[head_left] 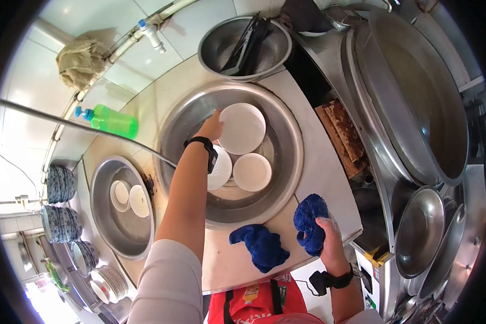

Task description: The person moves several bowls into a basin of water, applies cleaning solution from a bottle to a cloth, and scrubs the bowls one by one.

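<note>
A large metal basin (289, 116) on the tiled counter holds a white bowl (243, 128) and two smaller white bowls, one of them (252, 172) at the right. My left hand (212, 127) reaches into the basin, its fingers closed at the left rim of the larger bowl; the forearm and watch partly cover the lower left bowl (220, 168). Over the counter's front edge, my right hand (331, 243) grips a blue cloth (310, 224). Another blue cloth (260, 248) lies crumpled beside the basin.
A smaller basin (100, 216) with white bowls stands left, near a green bottle (113, 122). Behind is a metal bowl (208, 48) with dark utensils. Stacked patterned bowls (62, 224) are far left; a large wok (416, 97) is right. A thin rod (92, 128) crosses the left side.
</note>
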`<state>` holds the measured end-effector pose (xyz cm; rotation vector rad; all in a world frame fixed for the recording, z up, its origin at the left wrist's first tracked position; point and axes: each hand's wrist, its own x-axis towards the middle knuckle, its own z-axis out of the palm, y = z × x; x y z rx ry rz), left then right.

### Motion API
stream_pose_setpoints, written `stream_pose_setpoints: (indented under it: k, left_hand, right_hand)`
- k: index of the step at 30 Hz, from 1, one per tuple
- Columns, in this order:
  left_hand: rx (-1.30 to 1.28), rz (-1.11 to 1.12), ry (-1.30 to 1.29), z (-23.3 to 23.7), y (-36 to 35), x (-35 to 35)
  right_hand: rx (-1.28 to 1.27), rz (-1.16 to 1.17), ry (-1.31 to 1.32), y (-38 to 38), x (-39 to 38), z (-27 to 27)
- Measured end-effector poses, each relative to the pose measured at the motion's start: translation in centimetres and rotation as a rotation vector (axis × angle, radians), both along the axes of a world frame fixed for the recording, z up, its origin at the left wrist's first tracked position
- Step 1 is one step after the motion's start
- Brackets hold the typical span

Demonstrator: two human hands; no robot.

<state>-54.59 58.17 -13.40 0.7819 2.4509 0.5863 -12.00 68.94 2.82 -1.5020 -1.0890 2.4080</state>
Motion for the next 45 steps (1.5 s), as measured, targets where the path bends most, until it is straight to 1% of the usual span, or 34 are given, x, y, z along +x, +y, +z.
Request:
stream_pose_setpoints:
  k: [1,2,4,5,6,7,8,10,11,12,13,14,15,16,17,18,20,21,23,24,26,27,29,30,32,33,35,36,38,39,41,42,44,45]
  left_hand:
    - [0.058,0.076,-0.067,-0.1,-0.7,0.6]
    - [0.061,0.088,-0.067,-0.1,-1.6,1.0]
    - [0.011,0.034,-0.112,2.1,-3.2,2.6]
    - [0.084,0.000,0.044,2.1,-4.4,3.5]
    - [0.145,-0.032,0.206,2.2,-6.0,4.4]
    - [0.160,-0.072,0.266,3.7,-7.9,5.7]
    - [0.168,-0.110,0.328,6.1,-10.3,7.1]
    - [0.136,-0.035,0.025,12.4,-15.4,9.3]
    - [0.109,0.043,-0.018,13.9,-18.8,10.1]
    - [0.042,0.133,-0.008,14.4,-22.4,10.4]
    - [0.048,0.227,0.045,13.0,-26.9,10.6]
    - [-0.097,0.405,-0.022,12.4,-30.7,10.4]
    - [-0.111,0.544,0.051,10.8,-34.7,10.7]
    - [-0.180,0.652,0.059,9.1,-38.6,10.9]
    - [-0.249,0.687,-0.070,5.6,-42.9,10.3]
    - [-0.242,0.697,-0.078,5.5,-44.1,10.4]
    - [-0.199,0.892,-0.449,4.7,-45.6,10.7]
    - [-0.191,0.896,-0.464,3.6,-46.2,10.8]
    - [-0.017,1.090,-0.648,0.1,-46.6,10.4]
    - [-0.001,1.089,-0.660,-1.3,-46.7,10.1]
    - [0.124,1.190,-0.808,-3.7,-46.6,9.4]
    - [0.139,1.189,-0.818,-5.4,-46.6,9.2]
    - [0.608,1.345,-0.928,-8.2,-46.4,9.3]
    - [0.616,1.343,-0.938,-8.1,-45.9,9.2]
    - [0.747,1.373,-0.983,-7.1,-44.9,8.9]
    - [0.747,1.373,-0.990,-7.1,-44.9,8.7]
    - [0.854,1.279,-0.982,-7.0,-45.5,8.4]
    - [0.854,1.281,-0.982,-6.1,-45.8,7.9]
    - [0.506,1.058,-0.738,-3.3,-46.4,7.1]
    - [0.503,1.061,-0.737,-2.1,-46.5,6.8]
    - [0.095,0.915,-0.272,-0.3,-46.7,6.8]
    - [0.088,0.919,-0.275,0.3,-47.2,7.0]
    - [-0.146,0.566,0.124,1.5,-48.4,7.7]
    - [-0.152,0.569,0.120,2.5,-48.7,7.9]
  right_hand:
    - [0.021,0.010,-0.007,-0.4,-0.3,0.4]
    - [0.024,0.022,-0.007,-0.8,-0.5,0.6]
    - [0.059,0.022,-0.052,-1.5,-1.0,0.7]
    - [0.058,0.056,-0.047,-2.0,-1.1,0.4]
    - [0.082,0.029,-0.026,-2.7,-1.0,-0.1]
    - [0.105,0.007,0.003,-3.3,-1.2,-0.3]
    - [0.101,0.038,-0.004,-3.9,-1.4,-0.2]
    - [-0.003,0.059,0.036,-6.0,-3.1,2.8]
    - [-0.058,0.058,0.055,-7.2,-3.7,3.4]
    - [-0.063,0.088,0.060,-8.6,-4.6,4.0]
    - [-0.051,0.112,0.039,-10.1,-5.4,4.5]
    - [-0.036,0.133,0.018,-11.6,-6.2,5.0]
    - [-0.041,0.172,0.022,-13.0,-6.6,4.7]
    - [-0.037,0.188,0.024,-14.7,-7.4,4.5]
    - [-0.039,0.236,0.062,-16.7,-8.2,4.5]
    - [-0.040,0.282,0.096,-18.5,-8.9,4.6]
    - [-0.058,0.345,0.121,-21.8,-10.4,5.4]
    - [-0.061,0.349,0.113,-23.6,-11.0,5.7]
    - [-0.086,0.323,0.063,-26.9,-12.0,7.0]
    - [-0.068,0.329,0.058,-27.9,-12.3,7.3]
    - [-0.059,0.377,0.071,-29.2,-12.7,7.6]
    - [-0.039,0.377,0.060,-29.7,-12.8,7.9]
    - [-0.002,0.359,0.044,-30.2,-12.9,7.7]
    - [0.022,0.335,0.033,-30.2,-12.8,7.6]
    - [0.064,0.339,0.032,-29.9,-12.5,6.9]
    - [0.095,0.342,0.032,-29.7,-12.4,6.6]
    - [0.090,0.343,0.011,-29.6,-12.3,6.3]
    - [0.084,0.346,0.002,-29.5,-12.3,6.3]
    - [0.073,0.351,0.003,-29.7,-12.6,6.3]
    - [0.062,0.355,0.004,-29.7,-12.9,6.3]
    - [0.040,0.366,0.013,-29.9,-13.2,6.4]
    - [0.025,0.377,0.024,-30.0,-13.4,6.4]
    - [0.022,0.388,0.022,-30.3,-14.0,6.9]
    - [0.027,0.397,0.025,-30.3,-14.3,7.0]
